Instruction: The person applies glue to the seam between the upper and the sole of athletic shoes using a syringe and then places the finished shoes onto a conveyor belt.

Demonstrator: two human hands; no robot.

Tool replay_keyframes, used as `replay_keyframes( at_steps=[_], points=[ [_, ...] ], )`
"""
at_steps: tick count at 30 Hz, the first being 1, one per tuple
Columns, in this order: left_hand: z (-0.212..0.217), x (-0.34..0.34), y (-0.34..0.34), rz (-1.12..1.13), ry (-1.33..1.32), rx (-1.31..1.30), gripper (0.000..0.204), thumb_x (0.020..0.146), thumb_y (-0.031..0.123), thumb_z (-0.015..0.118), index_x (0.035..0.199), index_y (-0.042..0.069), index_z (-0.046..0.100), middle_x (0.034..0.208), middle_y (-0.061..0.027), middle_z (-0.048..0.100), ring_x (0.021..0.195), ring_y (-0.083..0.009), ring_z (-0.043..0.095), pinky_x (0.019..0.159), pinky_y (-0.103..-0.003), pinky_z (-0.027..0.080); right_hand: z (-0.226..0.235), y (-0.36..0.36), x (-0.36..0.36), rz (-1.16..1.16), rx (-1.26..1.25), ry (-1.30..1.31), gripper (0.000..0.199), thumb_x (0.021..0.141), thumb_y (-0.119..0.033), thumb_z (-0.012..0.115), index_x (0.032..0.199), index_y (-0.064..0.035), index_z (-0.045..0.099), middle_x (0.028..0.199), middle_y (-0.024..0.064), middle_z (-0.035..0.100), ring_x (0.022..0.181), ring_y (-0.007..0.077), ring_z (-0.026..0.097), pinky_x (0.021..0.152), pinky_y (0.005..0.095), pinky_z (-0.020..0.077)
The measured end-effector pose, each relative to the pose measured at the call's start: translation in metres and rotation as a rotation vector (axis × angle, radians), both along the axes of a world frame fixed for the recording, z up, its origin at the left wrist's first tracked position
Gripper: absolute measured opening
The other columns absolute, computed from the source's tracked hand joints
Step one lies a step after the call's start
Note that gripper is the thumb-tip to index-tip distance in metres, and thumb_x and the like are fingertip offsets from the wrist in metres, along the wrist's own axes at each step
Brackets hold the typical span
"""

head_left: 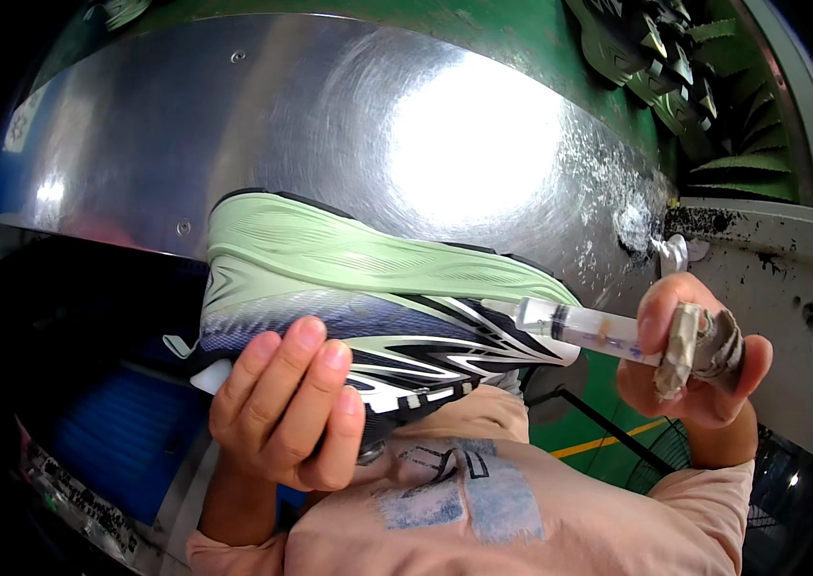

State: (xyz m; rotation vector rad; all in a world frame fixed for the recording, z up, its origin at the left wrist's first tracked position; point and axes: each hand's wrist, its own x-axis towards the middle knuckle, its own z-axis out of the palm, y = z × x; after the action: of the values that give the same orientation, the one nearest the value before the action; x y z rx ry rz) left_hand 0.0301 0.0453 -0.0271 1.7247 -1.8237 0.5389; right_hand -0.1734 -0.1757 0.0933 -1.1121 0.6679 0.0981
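Note:
A sneaker (377, 278) with a pale green sole and a dark, white-striped upper lies on its side in front of me, sole toward the far side. My left hand (286, 408) grips its upper near the heel, fingers against the side and thumb hidden. In my right hand (699, 355) is a clear plastic syringe (584, 326) with a taped or wrapped end. Its tip meets the shoe near the toe, close to the line between sole and upper. Whether anything comes out of the tip, I cannot tell.
Beyond the shoe runs a shiny metal worktop (310, 106), with white residue (632, 226) at its right end. Several more sneakers (651, 67) sit at the upper right by a green rack with spiky dividers (752, 144). A stained grey panel (781, 288) stands right of my right hand.

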Motion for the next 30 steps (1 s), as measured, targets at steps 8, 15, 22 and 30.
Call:
replay_keyframes(
  at_steps=[8,15,22,30],
  points=[
    [0.007,-0.003,-0.003,0.022,-0.017,0.030,0.015,0.093,0.009,0.050,0.106,0.007,0.044,0.105,-0.0116,0.061,0.098,-0.0304,0.065,0.090,-0.044,0.052,-0.025,0.008,-0.049,-0.136,-0.003,-0.334,0.092,0.076,-0.078,0.045,0.110,0.0075,0.042,0.070,0.0021,0.047,0.050,0.0037,0.038,0.044,0.0182,0.0282],
    [0.015,0.001,-0.006,0.020,-0.079,0.113,0.042,0.090,0.035,0.060,0.112,0.004,0.042,0.112,-0.0181,0.059,0.101,-0.0376,0.062,0.090,-0.049,0.051,-0.057,0.020,-0.080,-0.354,0.105,-0.538,0.090,0.079,-0.077,0.042,0.112,0.0066,0.040,0.068,0.0003,0.044,0.048,0.0036,0.034,0.044,0.0187,0.0262],
    [0.027,0.003,-0.023,-0.005,-0.075,0.123,0.059,0.078,0.034,0.075,0.115,0.001,0.043,0.112,-0.0216,0.059,0.102,-0.0404,0.061,0.089,-0.050,0.051,-0.076,0.028,-0.092,-0.472,0.179,-0.659,0.092,0.079,-0.077,0.040,0.114,0.0081,0.038,0.069,0.0005,0.046,0.051,0.0035,0.037,0.047,0.0181,0.0313],
    [0.043,-0.002,-0.048,-0.033,0.013,0.178,0.062,0.072,0.027,0.081,0.116,0.000,0.047,0.113,-0.0219,0.060,0.102,-0.0397,0.061,0.092,-0.049,0.049,-0.053,0.018,-0.100,-0.351,0.291,-0.304,0.100,0.070,-0.070,0.063,0.123,0.0101,0.037,0.091,0.0060,0.055,0.073,0.0057,0.049,0.064,0.0198,0.0425]
  ],
)
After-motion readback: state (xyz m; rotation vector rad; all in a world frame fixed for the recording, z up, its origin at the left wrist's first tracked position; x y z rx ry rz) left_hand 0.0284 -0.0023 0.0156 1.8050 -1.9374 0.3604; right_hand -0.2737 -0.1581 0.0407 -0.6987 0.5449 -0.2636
